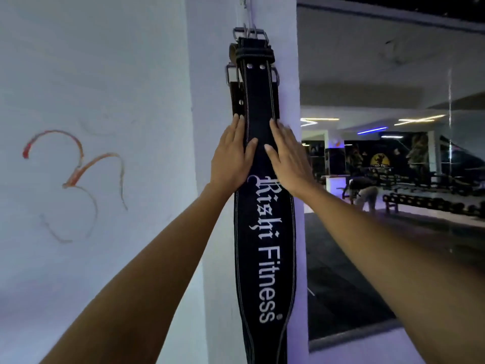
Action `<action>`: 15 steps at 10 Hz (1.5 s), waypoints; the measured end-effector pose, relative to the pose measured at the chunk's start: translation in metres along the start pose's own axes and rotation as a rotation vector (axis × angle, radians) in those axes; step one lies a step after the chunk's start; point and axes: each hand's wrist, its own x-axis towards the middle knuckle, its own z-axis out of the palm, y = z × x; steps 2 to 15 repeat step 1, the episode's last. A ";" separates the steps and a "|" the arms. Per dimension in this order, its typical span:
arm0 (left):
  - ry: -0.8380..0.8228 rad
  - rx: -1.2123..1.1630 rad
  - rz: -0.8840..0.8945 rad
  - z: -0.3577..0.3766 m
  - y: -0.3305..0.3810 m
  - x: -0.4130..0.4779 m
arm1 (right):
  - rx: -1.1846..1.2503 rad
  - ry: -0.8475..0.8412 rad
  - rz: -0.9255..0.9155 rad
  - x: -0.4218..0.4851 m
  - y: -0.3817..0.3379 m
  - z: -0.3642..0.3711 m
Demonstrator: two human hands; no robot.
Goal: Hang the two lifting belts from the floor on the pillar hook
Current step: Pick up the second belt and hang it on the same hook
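Two lifting belts hang down the face of a white pillar [212, 179], one over the other. To the left of the pillar spreads a pale plaster wall [91, 74] bearing a faded red-orange curling mark [76, 174]. To the right, a large mirror [393, 153] shows a dim gym with ceiling strip lights and a long dumbbell rack [430, 202].

The front belt [265, 258] is black, suede-looking, widest in its middle and tapering toward the top, with pale double stitching along both edges and white lettering reading "Rishi Fitness" running down it. Its metal buckle [249, 34] sits at the top, hooked on a thin metal hook [245, 6] fixed near the pillar's corner. Behind it and slightly to the left, the second belt [236, 93] shows as a narrow brown leather strip with a punched hole and its own steel buckle frame [229, 73]; most of it is hidden by the black belt.

Both bare forearms reach up from the lower corners. The left hand [232, 156] lies flat on the front belt's left edge, fingers [240, 127] straight and pressed together, thumb across the black face. The right hand [287, 156] mirrors it on the right edge, fingers close together, palm against belt and pillar. Neither hand grips anything.
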 end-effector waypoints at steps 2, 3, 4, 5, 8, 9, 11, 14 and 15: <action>-0.048 0.147 -0.053 -0.009 0.015 -0.041 | -0.096 -0.061 0.041 -0.046 -0.003 -0.014; -0.048 0.147 -0.053 -0.009 0.015 -0.041 | -0.096 -0.061 0.041 -0.046 -0.003 -0.014; -0.048 0.147 -0.053 -0.009 0.015 -0.041 | -0.096 -0.061 0.041 -0.046 -0.003 -0.014; -0.048 0.147 -0.053 -0.009 0.015 -0.041 | -0.096 -0.061 0.041 -0.046 -0.003 -0.014; -0.048 0.147 -0.053 -0.009 0.015 -0.041 | -0.096 -0.061 0.041 -0.046 -0.003 -0.014; -0.048 0.147 -0.053 -0.009 0.015 -0.041 | -0.096 -0.061 0.041 -0.046 -0.003 -0.014; -0.048 0.147 -0.053 -0.009 0.015 -0.041 | -0.096 -0.061 0.041 -0.046 -0.003 -0.014; -0.048 0.147 -0.053 -0.009 0.015 -0.041 | -0.096 -0.061 0.041 -0.046 -0.003 -0.014; -0.048 0.147 -0.053 -0.009 0.015 -0.041 | -0.096 -0.061 0.041 -0.046 -0.003 -0.014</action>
